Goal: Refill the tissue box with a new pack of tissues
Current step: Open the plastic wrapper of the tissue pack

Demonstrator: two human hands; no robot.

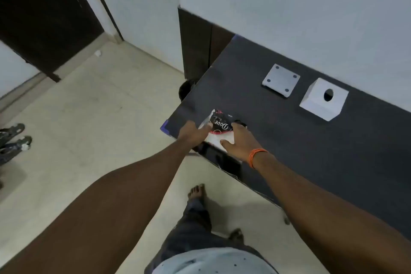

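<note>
Both forearms are reaching up-frame to the tissue pack (219, 128) at mid-frame on the dark counter (311, 140); left hand (192, 132) is pinching its left edge w/ thumb, right hand (239, 139) is lying spread over it. Imo grip both ends before lifting, since the tissue box (323, 99) and its base plate (280, 79) are sitting apart at upper right.

The scene is lit dimly and evenly by soft, cool indoor light, and no strong shadows or glare are cast on the dark matte tabletop (311, 151). Straight lines are bent toward the edges by the wide-angle lens. Fine detail is smeared throughout by soft focus and compression, most of all near the borders.
</note>
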